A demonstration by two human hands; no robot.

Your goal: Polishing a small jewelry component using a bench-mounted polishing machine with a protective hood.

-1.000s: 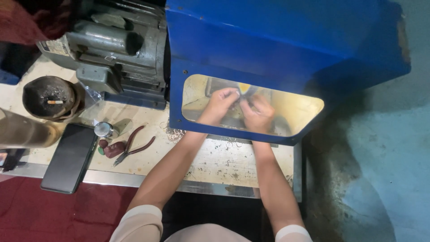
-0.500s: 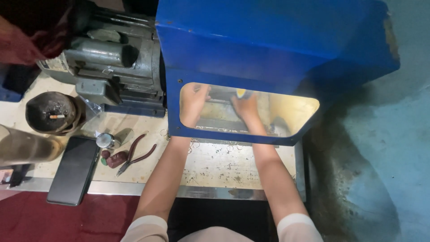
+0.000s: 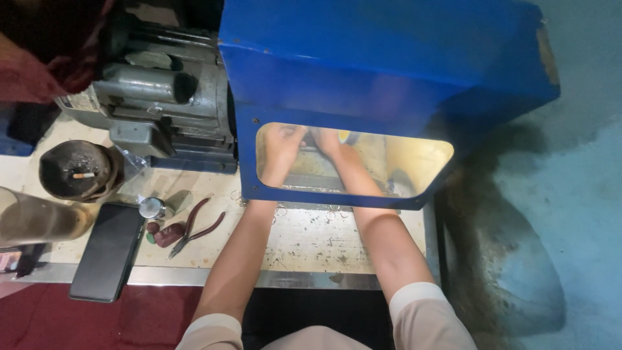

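Both my arms reach through the lit opening of a blue metal hood on the workbench. My left hand and my right hand are close together inside, up near the top of the opening, fingers curled around something small between them. What they hold is hidden by the hood's edge and by the fingers. A bit of yellow shows beside my right hand.
A grey motor stands left of the hood. On the bench lie red-handled pliers, a black phone, a small metal cap, a round ashtray with a cigarette and small wire rings. Blue-grey floor lies to the right.
My hands have moved deeper and higher inside the hood, toward the top edge of the opening. The view has shifted slightly to the right.
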